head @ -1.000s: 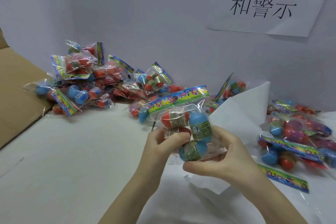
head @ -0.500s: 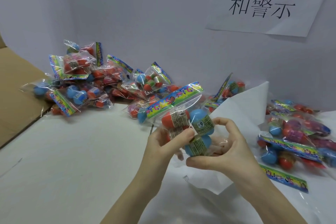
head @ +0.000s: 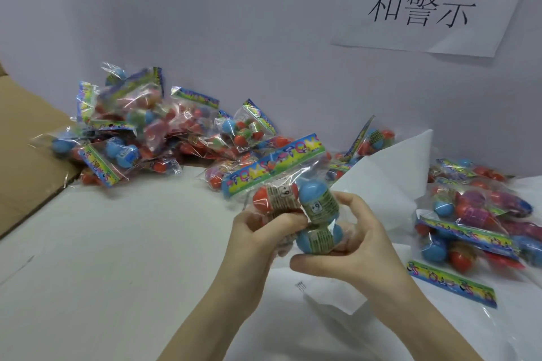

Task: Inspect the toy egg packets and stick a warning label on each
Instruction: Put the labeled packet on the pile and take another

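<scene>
The left hand (head: 258,231) and the right hand (head: 352,243) both grip one egg packet (head: 296,199), in front of the wall sign (head: 425,0).

I see a white table (head: 102,258) carrying a heap of toy egg packets (head: 152,132) at the back left, more packets (head: 475,223) on the right, and white paper sheets (head: 381,184) between them.
</scene>
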A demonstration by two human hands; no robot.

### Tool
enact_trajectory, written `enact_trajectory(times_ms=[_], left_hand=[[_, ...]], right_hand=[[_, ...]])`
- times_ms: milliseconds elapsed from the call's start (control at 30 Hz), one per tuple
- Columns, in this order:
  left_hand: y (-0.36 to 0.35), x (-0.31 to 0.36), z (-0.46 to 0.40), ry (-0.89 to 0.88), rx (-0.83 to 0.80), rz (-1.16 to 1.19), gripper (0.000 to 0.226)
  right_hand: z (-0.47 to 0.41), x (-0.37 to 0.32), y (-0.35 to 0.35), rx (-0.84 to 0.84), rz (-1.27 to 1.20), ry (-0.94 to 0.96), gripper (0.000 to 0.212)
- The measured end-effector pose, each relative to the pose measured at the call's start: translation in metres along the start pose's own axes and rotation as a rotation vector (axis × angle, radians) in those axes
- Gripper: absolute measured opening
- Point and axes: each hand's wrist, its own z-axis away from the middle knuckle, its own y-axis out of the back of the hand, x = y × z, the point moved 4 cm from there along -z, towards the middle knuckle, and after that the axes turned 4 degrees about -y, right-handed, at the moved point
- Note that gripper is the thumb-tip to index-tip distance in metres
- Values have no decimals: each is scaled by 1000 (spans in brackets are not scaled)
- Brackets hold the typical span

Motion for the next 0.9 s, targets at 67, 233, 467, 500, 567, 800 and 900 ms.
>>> enact_trajectory(times_ms=[67, 233, 467, 500, 567, 800, 900], left_hand=[[-2, 1, 1, -10, 12, -70, 45], [-10, 0, 4, -53, -39, -147, 36], [1, -2, 2, -36, 63, -137, 29], [2, -3, 2, -20, 70, -119, 23], [0, -4, 1, 11, 58, -87, 10], [-7, 2, 2, -19, -54, -75, 15], [-10, 0, 4, -7, -50, -88, 37]], right_hand=[[0, 1, -1, 1, -19, -8, 79], [-2, -1, 4, 55, -36, 32, 32], [0, -3, 1, 51, 109, 62, 31], [-1, -4, 1, 32, 113, 83, 36], [-1, -5, 4, 11, 97, 122, 43], [0, -6, 9, 33, -103, 94, 40], [0, -6, 8, 59, -100, 85, 42]])
